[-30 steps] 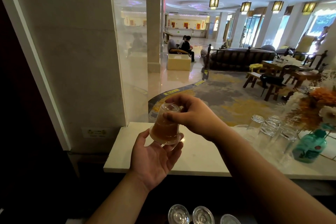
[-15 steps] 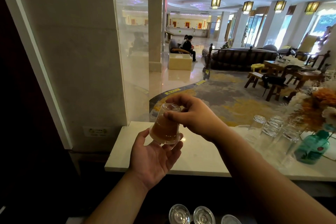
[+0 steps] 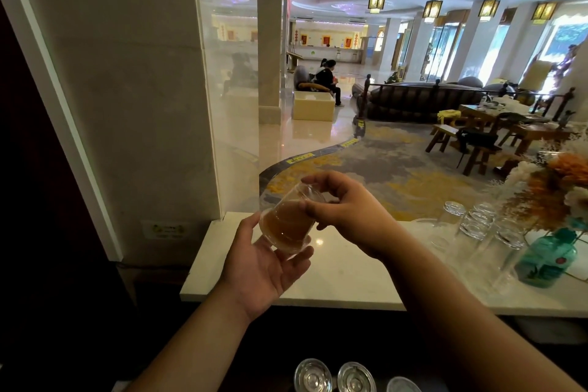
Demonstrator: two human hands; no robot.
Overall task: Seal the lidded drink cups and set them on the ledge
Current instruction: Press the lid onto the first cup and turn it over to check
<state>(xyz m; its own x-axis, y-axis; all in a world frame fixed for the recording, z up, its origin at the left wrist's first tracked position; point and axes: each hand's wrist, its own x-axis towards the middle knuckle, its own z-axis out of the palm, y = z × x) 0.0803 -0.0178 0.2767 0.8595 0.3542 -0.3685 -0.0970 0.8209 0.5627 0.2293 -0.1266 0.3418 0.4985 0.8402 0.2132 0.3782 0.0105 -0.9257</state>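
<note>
Right hand [image 3: 346, 216] pinches the narrow base of the drink cup [image 3: 286, 221] at frame centre, tipping it lid-down, probably to test the seal. Left hand [image 3: 270, 264] lies open, palm up beneath the lidded end, seemingly to catch a leak. Both hang over the pale ledge [image 3: 334, 277]. More lidded cups [image 3: 334, 379] wait at bottom centre; empty glasses [image 3: 477, 223] stand lower right.

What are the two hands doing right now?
Left hand: open, palm up, cradling the cup from below.
Right hand: fingers closed on the cup's top end.
</note>
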